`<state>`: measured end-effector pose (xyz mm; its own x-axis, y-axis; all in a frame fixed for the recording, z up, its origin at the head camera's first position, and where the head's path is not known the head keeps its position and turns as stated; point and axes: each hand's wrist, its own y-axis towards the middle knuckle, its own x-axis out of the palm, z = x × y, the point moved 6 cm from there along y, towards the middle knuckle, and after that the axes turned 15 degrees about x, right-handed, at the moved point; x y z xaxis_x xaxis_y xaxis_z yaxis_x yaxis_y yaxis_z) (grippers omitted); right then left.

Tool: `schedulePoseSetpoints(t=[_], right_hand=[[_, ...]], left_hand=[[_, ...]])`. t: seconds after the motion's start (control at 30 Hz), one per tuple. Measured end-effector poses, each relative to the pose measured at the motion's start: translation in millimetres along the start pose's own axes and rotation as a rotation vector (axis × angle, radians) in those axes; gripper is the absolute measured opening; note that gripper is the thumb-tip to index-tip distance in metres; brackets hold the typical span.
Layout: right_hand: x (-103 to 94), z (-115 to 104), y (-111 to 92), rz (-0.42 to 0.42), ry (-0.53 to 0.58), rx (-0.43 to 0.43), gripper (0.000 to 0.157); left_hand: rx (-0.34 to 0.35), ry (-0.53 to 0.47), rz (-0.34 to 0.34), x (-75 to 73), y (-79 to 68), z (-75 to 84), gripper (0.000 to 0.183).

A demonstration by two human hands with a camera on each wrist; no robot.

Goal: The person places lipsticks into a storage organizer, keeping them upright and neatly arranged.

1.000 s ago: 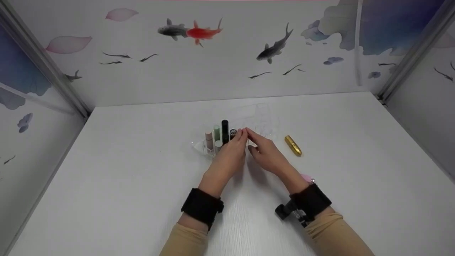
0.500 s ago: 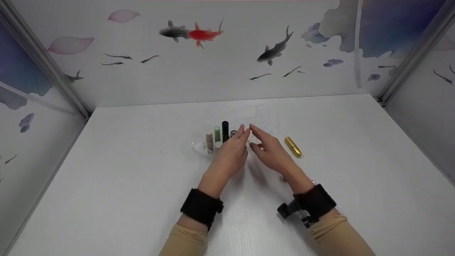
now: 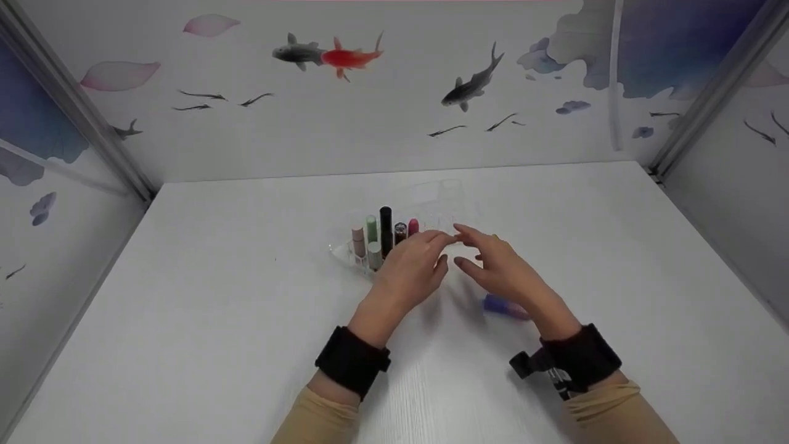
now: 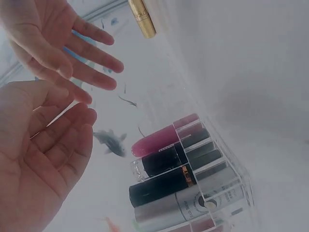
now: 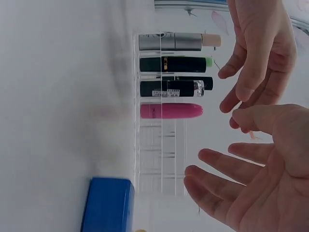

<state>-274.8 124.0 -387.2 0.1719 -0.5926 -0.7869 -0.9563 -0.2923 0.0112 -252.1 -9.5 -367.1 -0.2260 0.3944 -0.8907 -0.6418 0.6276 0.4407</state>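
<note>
In the head view my left hand (image 3: 414, 265) hovers beside a clear acrylic lipstick organizer, its fingers loosely bent and holding nothing. My right hand (image 3: 502, 265) is just to its right, fingers spread and relaxed, palm bare in the right wrist view; the fingertips of both hands nearly meet. Several tubes stand in the organizer (image 5: 161, 179): a bright pink tube (image 5: 172, 110), a black tube with a clear end (image 5: 172, 89), a black tube with a gold band (image 5: 174, 64) and a silver tube with a beige end (image 5: 171, 42). Slots beside the pink tube hold nothing.
A gold lipstick tube (image 4: 142, 18) lies on the table past the organizer, mostly hidden behind my right hand in the head view. A blue-and-pink tube (image 3: 505, 306) lies under my right wrist. Patterned panels (image 3: 394, 142) wall in the white table (image 3: 216, 320).
Both hands have moved right, the right one farther. The pink tube in the organizer now shows, as does the blue-and-pink tube's blue end. The gold tube is now covered in the head view.
</note>
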Motion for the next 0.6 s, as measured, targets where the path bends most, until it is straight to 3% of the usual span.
schedulePoseSetpoints(t=[0.37,0.6], right_hand=[[-18.8,39.8,-23.5,-0.281,-0.244,0.151,0.049],[-20.7,62.6,-31.9,-0.385,-0.317,0.222,0.039]], left_hand=[[0.093,0.019,-0.112,28.0,5.9,36.6,0.021],[0.050,-0.040,-0.263,46.1,9.2,45.0,0.024]])
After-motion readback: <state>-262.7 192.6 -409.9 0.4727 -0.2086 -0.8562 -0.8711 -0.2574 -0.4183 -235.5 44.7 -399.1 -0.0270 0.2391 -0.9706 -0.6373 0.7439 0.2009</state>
